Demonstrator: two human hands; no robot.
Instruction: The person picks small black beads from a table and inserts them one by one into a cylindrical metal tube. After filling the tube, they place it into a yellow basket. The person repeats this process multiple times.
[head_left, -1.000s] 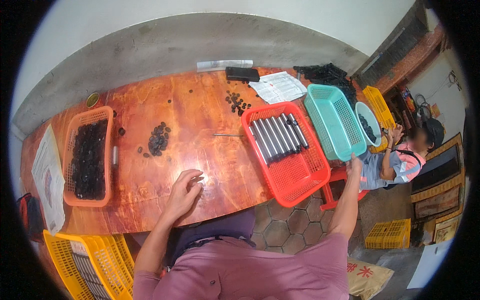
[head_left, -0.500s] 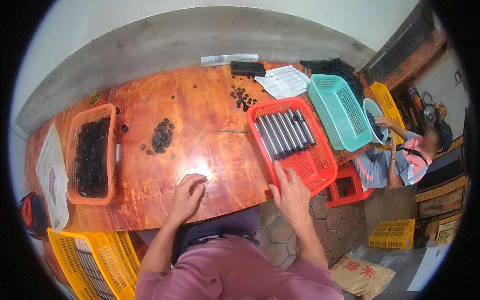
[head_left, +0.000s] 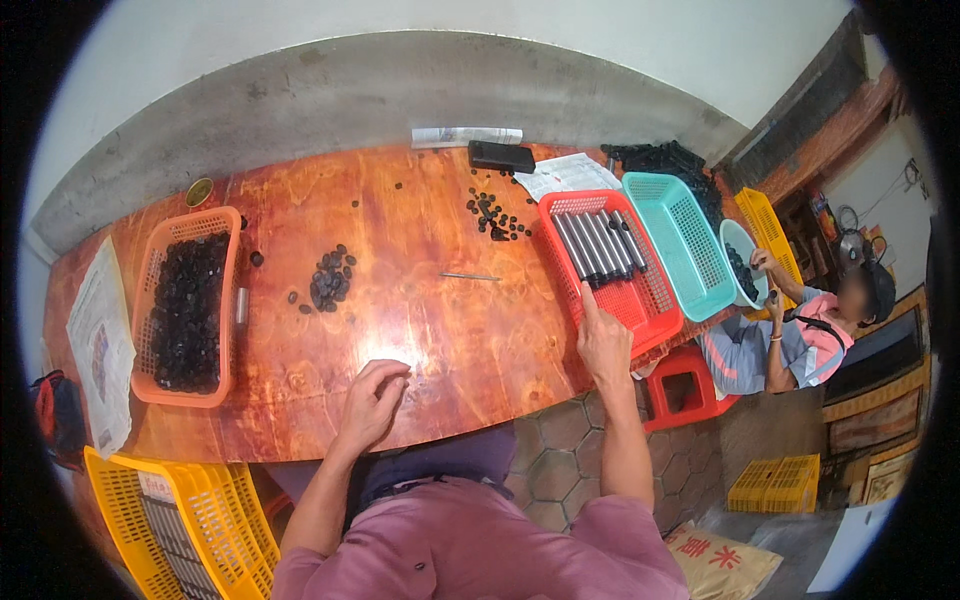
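Head view: right of centre in the frame we see the red plastic mesh basket point(head_left: 662, 314), with a row of silver-and-black tubes point(head_left: 590, 245) laid across its upper part, and the right hand point(head_left: 605, 340) at its near left side, forefinger stretched out and the other fingers folded; we see nothing in its grasp, but cannot tell whether the fingertip touches the rim. At lower centre, the left hand point(head_left: 372, 402) is loosely curled over the reddish-brown table point(head_left: 480, 360), and we cannot tell whether it pinches anything small. As we judge it, the basket's near corner lies close to the table's edge, so a push toward the lower right could tip it over and spill the tubes. A jolt could also make them slide or roll into the bare lower part of the basket. The mint-green basket point(head_left: 690, 262) just beside it could be shoved along too. Left of centre, the heap of black oval discs point(head_left: 328, 283) looks loose, so a careless sweep of the left hand could scatter it
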